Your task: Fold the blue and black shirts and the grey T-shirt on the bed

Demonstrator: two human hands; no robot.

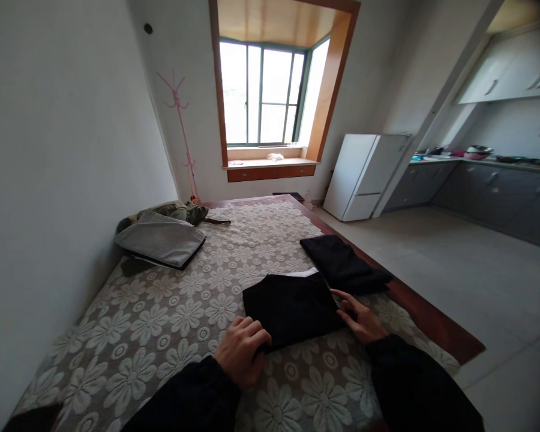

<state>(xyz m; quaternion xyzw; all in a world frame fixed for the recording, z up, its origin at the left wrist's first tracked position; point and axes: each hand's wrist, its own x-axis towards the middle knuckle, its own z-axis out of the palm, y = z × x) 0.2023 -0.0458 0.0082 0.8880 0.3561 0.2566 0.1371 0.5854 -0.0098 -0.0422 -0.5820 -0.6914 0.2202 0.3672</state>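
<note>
A folded black garment (292, 309) lies flat on the flower-patterned cover (180, 321) in front of me, with a strip of white showing at its far edge. My left hand (245, 348) is closed on its near left corner, the fingers curled over the cloth. At the right edge, my right hand (360, 315) touches the garment with its index finger stretched along the side and the other fingers loosely bent. Just beyond that hand lies a second folded black garment (344, 264). What kind of clothing either one is, I cannot tell.
Grey folded cloth (162, 240) and a camouflage-patterned item (175, 211) are piled by the left wall. A pink coat stand (182, 132) rises behind them. The wooden edge (432, 324) borders the cover at right; a white fridge (362, 174) stands beyond.
</note>
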